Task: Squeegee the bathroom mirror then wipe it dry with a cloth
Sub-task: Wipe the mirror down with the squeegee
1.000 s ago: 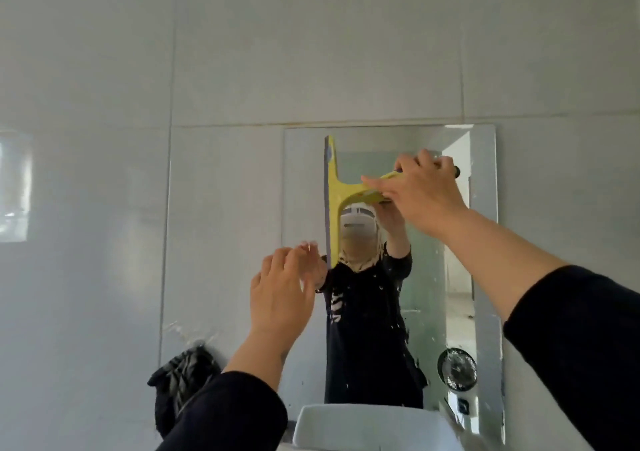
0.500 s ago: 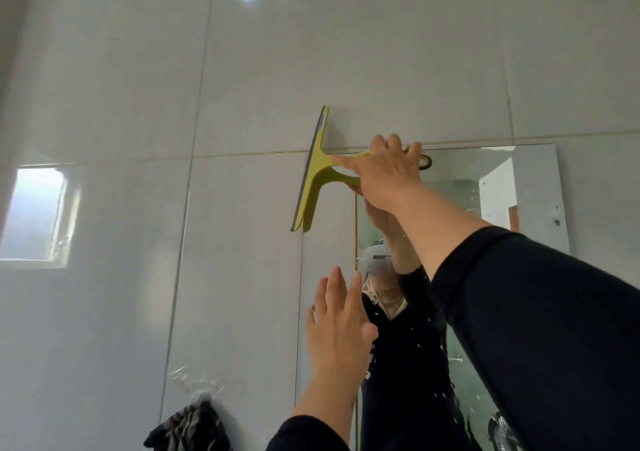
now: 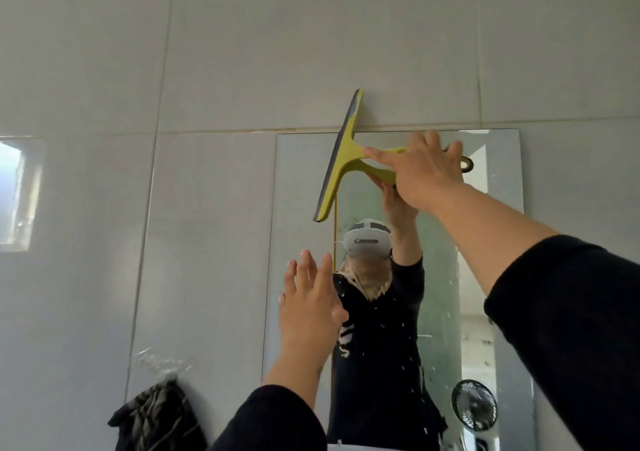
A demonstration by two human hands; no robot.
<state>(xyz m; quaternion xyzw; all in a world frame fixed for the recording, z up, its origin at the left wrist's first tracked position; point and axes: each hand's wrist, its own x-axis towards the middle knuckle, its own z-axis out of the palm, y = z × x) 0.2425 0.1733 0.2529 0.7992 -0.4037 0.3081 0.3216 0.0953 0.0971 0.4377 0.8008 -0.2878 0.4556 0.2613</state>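
The rectangular mirror (image 3: 491,187) hangs on the grey tiled wall, flecked with white drops. My right hand (image 3: 420,170) grips the handle of a yellow-green squeegee (image 3: 341,159). Its blade stands nearly upright, slightly tilted, across the mirror's top left part, with the upper end over the tile above the mirror. My left hand (image 3: 310,306) is raised flat with fingers apart near the mirror's left edge, holding nothing. A dark striped cloth (image 3: 156,416) hangs on the wall at lower left.
A clear plastic hook or bag remnant (image 3: 159,364) sits above the hanging cloth. The mirror reflects a small round fan (image 3: 474,405) at lower right. A bright window reflection (image 3: 14,190) shows on the left tiles.
The squeegee and my right hand rose from mid-mirror to the top edge, then shifted right onto the mirror's upper left. My left hand opened flat and stayed low by the left edge.
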